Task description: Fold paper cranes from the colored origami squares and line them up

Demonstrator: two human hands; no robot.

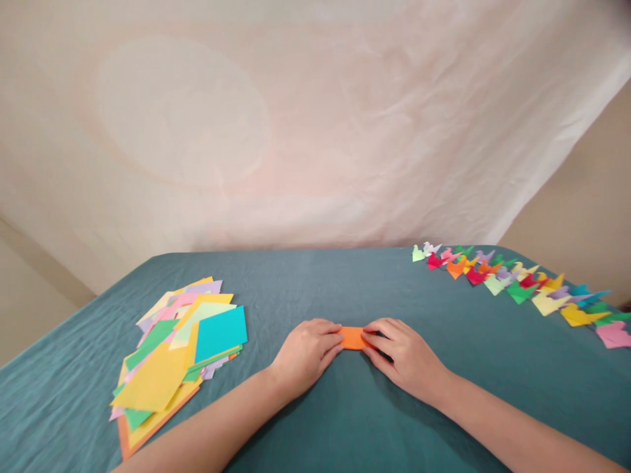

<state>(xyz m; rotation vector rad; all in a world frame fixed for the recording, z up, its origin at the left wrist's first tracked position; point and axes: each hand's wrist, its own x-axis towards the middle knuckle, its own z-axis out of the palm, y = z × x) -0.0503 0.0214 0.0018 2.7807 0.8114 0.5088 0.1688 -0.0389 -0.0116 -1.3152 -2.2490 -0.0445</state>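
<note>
A small folded strip of orange paper (352, 338) lies at the middle of the table, between my two hands. My left hand (306, 351) has its fingers closed on the strip's left end. At the right end, my right hand (401, 355) pinches the paper between thumb and fingers. Both ends of the strip are partly hidden under the fingertips.
Left of my arms lies a loose pile of coloured paper squares (152, 384), with a blue sheet (219, 335) on top. Several folded paper birds (522, 292) stand in rows along the right side. The table wears a dark green cloth (315, 282); a pale sheet (315, 131) hangs behind.
</note>
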